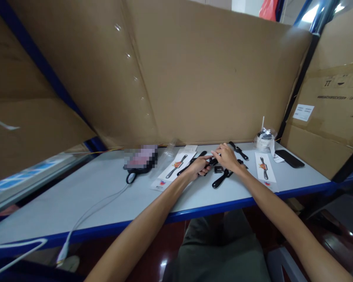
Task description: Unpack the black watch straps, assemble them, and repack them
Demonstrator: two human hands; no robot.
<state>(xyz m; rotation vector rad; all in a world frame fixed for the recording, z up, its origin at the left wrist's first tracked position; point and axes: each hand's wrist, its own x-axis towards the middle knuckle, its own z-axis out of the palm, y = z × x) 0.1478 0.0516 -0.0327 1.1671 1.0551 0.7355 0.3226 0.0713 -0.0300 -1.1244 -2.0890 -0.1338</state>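
My left hand and my right hand meet over the middle of a pale grey table. Between their fingers they grip a small black watch piece. A black strap lies just below my right hand. Another black strap lies partly under my left hand. A third black strap lies behind my right hand. White packaging cards with a strap printed on them lie to the left, and a similar card lies to the right.
A black phone lies at the far right. A small clear-wrapped roll stands near it. A dark pouch and a white cable are on the left. Cardboard sheets wall the back and sides. The table has a blue front edge.
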